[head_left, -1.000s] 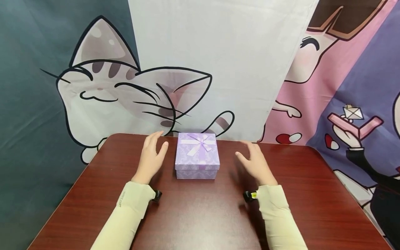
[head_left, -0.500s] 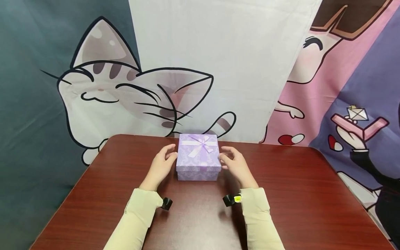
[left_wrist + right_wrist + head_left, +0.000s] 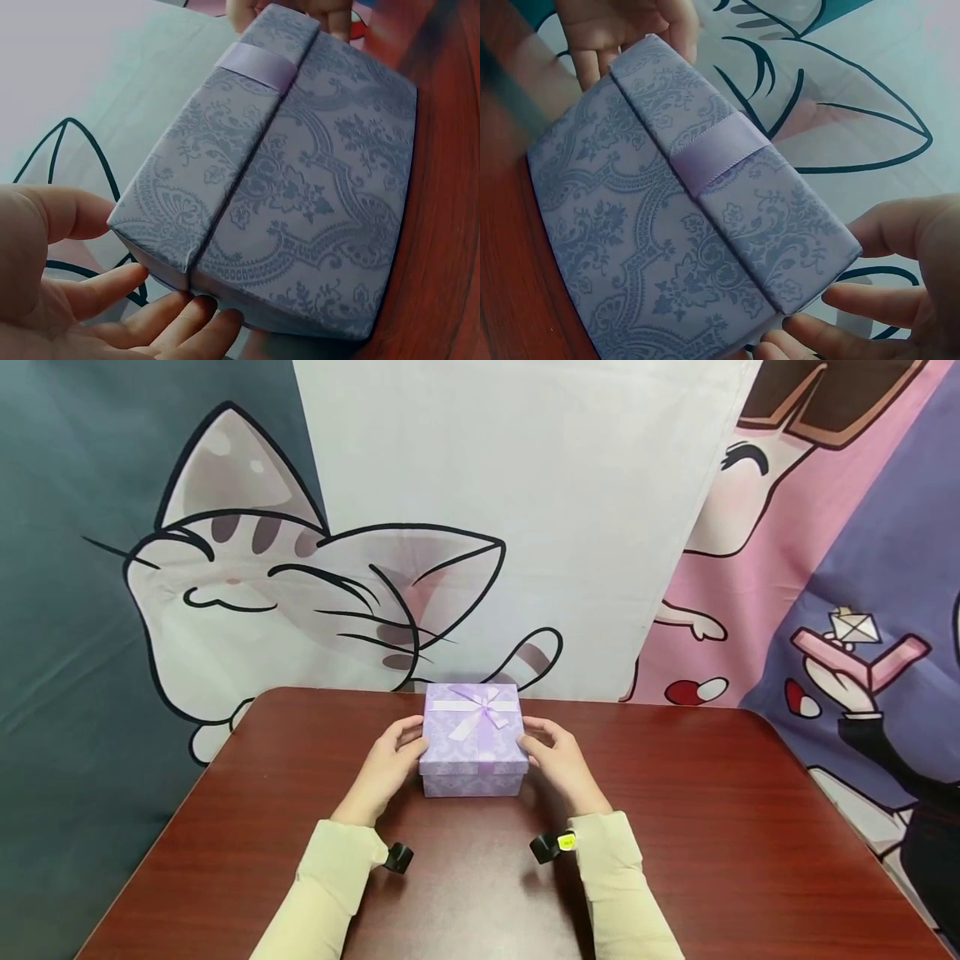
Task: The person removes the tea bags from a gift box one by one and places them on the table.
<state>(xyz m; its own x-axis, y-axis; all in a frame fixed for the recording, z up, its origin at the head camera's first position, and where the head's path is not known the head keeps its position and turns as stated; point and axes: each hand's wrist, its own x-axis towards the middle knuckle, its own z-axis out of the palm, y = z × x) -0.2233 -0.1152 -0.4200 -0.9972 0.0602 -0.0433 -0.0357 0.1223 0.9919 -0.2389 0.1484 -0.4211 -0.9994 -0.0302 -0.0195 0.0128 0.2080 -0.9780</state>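
Note:
A lilac gift box (image 3: 471,785) with a damask pattern stands on the table, its lid (image 3: 450,752) on and topped by a satin ribbon bow (image 3: 483,714). My left hand (image 3: 380,772) holds the left side. In the left wrist view its thumb touches the lid's corner, and its curled fingers (image 3: 165,322) lie along the side at the seam. On the opposite side my right hand (image 3: 564,768) holds the box likewise, thumb at the lid's edge and fingertips (image 3: 799,326) near the seam. A dark line between lid and base shows in both wrist views.
The reddish-brown wooden table (image 3: 247,835) has rounded far corners. Behind its far edge, close to the box, hangs a cloth backdrop (image 3: 592,510) with a cartoon cat. Each wrist carries a small black camera (image 3: 398,857) near the sleeve cuff.
Both hands have come inward from apart on either side and now hold the box's sides. The box still stands in about the same place with its lid on.

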